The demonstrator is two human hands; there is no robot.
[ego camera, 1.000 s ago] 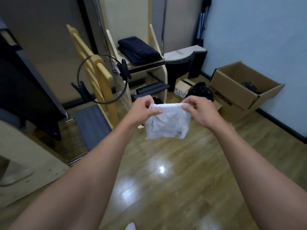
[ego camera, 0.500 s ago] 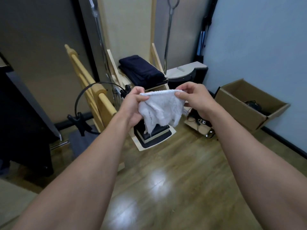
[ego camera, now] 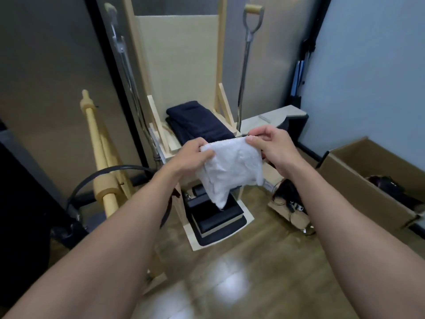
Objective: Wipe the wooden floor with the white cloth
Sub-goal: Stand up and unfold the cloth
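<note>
Holding the white cloth (ego camera: 230, 171) up in front of us, so we'd say we're at the get-ready step and no wiping has happened yet. Our left hand (ego camera: 195, 153) pinches the cloth's top left edge between thumb and curled fingers. Our right hand (ego camera: 271, 146) pinches the top right edge, thumb on the near side. The cloth hangs crumpled between the two, with one lower corner dangling in front of the dark pads at the foot of the wooden frame (ego camera: 220, 65). It's well above the wooden floor (ego camera: 264, 261), touching nothing but our hands.

Our guess for the next bit: bunch or fold it into a pad, get down low, then press it flat on the boards and start sweeping. The shiny open patch right below us looks like the easy place to begin. The corners by the frame feet and the cables beside it will probably be fiddly.

Head count, for the curious:
- one white cloth
- two hands, both on it
- one cardboard box (ego camera: 358, 194) off to the right, something dark inside that we can't make out
- one stack of dark folded fabric (ego camera: 197, 123) on the frame's shelf
- two metal rods along the frame, the right one (ego camera: 245, 65) with a wooden grip on top
- one pale wooden pole (ego camera: 99, 153) leaning on the left
</note>
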